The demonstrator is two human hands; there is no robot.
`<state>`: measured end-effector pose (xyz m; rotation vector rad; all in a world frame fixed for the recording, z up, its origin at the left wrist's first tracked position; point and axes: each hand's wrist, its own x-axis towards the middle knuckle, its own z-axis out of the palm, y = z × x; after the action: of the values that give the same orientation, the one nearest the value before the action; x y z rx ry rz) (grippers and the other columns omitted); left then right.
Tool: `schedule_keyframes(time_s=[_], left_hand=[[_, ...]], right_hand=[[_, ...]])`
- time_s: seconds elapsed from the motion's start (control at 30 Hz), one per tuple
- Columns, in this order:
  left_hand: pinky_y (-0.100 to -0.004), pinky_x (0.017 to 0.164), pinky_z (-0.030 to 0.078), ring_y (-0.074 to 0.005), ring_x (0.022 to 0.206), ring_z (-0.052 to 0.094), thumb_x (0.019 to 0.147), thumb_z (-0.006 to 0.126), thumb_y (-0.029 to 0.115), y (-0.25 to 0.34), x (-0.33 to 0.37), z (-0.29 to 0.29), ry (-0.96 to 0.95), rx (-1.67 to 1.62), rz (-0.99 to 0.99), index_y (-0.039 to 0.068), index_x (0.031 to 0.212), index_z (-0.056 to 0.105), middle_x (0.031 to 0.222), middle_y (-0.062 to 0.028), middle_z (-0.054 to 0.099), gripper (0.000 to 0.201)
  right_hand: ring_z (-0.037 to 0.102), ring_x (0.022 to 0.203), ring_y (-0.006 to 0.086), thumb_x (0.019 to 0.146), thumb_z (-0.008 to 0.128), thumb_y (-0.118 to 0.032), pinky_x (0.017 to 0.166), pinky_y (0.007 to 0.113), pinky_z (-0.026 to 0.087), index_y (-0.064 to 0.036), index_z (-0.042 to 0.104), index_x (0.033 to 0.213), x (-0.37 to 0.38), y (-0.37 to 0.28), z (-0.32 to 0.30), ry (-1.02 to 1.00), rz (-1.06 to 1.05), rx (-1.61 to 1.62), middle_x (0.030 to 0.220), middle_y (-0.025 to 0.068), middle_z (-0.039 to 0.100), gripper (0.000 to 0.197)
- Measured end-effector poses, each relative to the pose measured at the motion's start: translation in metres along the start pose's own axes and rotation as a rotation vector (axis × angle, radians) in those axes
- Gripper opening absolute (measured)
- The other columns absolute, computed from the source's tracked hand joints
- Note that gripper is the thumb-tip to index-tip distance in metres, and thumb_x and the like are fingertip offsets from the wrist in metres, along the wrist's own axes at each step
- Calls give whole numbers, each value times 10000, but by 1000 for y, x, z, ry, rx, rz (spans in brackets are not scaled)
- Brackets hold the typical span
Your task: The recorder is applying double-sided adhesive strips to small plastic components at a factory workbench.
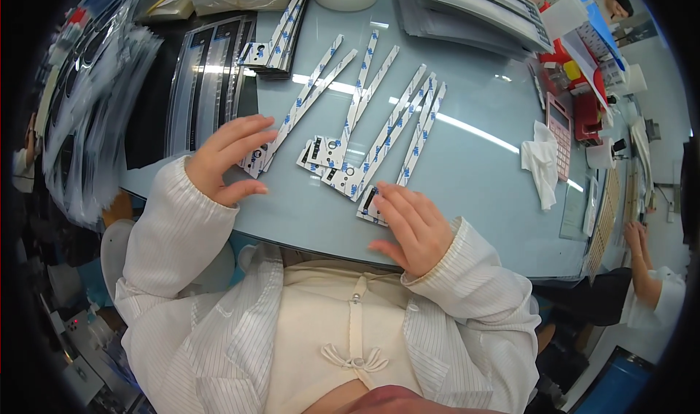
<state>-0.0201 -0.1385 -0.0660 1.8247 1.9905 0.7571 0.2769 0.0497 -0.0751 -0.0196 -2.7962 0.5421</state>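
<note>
Several flat, L-shaped strips with white, blue-printed backing lie fanned out on the glass-topped table [481,184]. My left hand [227,159] hovers at the wide lower end of the leftmost strips [302,111], its fingers spread and thumb apart; whether the fingertips touch them I cannot tell. In the middle, more strips [329,153] overlap, with small holes and dark slots at their wide ends. Over the wide end of the rightmost strip [423,141] my right hand [414,230] rests with fingers stretched out, partly hiding that end.
A pile of similar strips [281,38] stands at the back, beside dark-edged clear panels [208,79]. Loose clear plastic sheets [102,115] hang at the left. Grey panels [474,17] are stacked at the back right. A crumpled tissue [539,162] lies by a pink calculator [559,130].
</note>
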Motion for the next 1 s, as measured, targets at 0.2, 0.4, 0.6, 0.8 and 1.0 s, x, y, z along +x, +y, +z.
schedule_keyframes(time_s=[0.2, 0.4, 0.6, 0.8, 1.0], left_hand=[[-426, 1042, 467, -342, 1264, 529, 748, 807, 82, -10, -15, 0, -7, 72, 29, 35, 1266, 622, 1324, -147, 600, 552], [-392, 916, 525, -313, 1063, 601, 743, 812, 76, -7, -14, 10, 125, 83, 54, 26, 1199, 662, 1176, -133, 641, 483], [-375, 925, 518, -288, 1071, 574, 737, 828, 84, 5, -3, 16, 97, 61, -10, 66, 1264, 636, 1139, -122, 622, 561], [-372, 958, 506, -271, 1088, 566, 699, 863, 102, 15, -5, 15, 63, 27, -87, 79, 1311, 609, 1161, -112, 607, 663], [-360, 922, 510, -247, 1000, 584, 683, 883, 108, 19, 6, 8, -86, -24, -285, 55, 1210, 602, 1001, -85, 600, 599]], right_hand=[[595, 1145, 347, 705, 803, -148, 947, 413, 505, 39, 607, 1205, -7, 1, 6, 73, 46, 69, 1263, 203, 621, 569], [622, 1085, 335, 714, 782, -61, 915, 405, 517, 29, 630, 1152, -10, -1, 12, 152, 27, 59, 1206, 178, 659, 472], [619, 1074, 338, 706, 785, -49, 901, 399, 515, 35, 616, 1178, -2, -2, 6, 135, 65, 54, 1183, 171, 656, 509], [600, 999, 321, 687, 820, -75, 854, 383, 513, 24, 599, 1203, 3, -5, -4, 73, 200, 155, 1089, 150, 642, 570], [596, 887, 261, 663, 840, -103, 761, 361, 512, -24, 590, 1185, 15, 2, -17, -131, 340, 218, 921, 93, 602, 585]])
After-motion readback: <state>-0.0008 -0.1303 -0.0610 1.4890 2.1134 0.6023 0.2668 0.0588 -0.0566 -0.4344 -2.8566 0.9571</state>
